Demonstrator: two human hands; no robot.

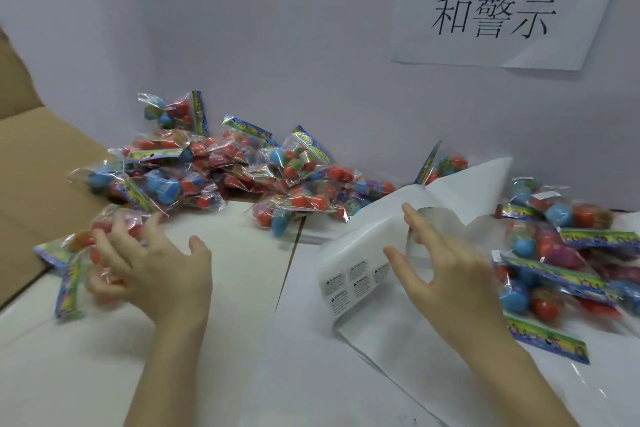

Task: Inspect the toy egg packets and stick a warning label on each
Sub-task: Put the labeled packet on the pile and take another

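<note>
From the head camera, the left hand (152, 263) lies at the left of the white table (221, 288), its fingers spread and bent over a toy egg packet (79, 253) that sits under and just beyond the fingertips; motion blur there makes it hard to say whether the fingers truly grip the packet or only touch it. The right hand (440, 270) is at the label sheet (367, 288), thumb and fingers loosely curved against the sheet's raised, curling part, apparently pinching its edge.

The packet is clear crinkled film with a bright green-and-blue printed header strip, red and orange eggs showing through. The sheet is white backing paper, mostly peeled bare, with a few small rectangular warning labels (349, 279) left near its lower left corner.

A heap of unlabelled-looking packets (221, 170) is piled against the back wall, between the two hands and farther away. Another group of packets (568, 260) lies just right of the right hand. A brown cardboard box flap (38, 166) stands at the far left. On the pale wall hangs a paper sign (502, 7) with large Chinese characters.
</note>
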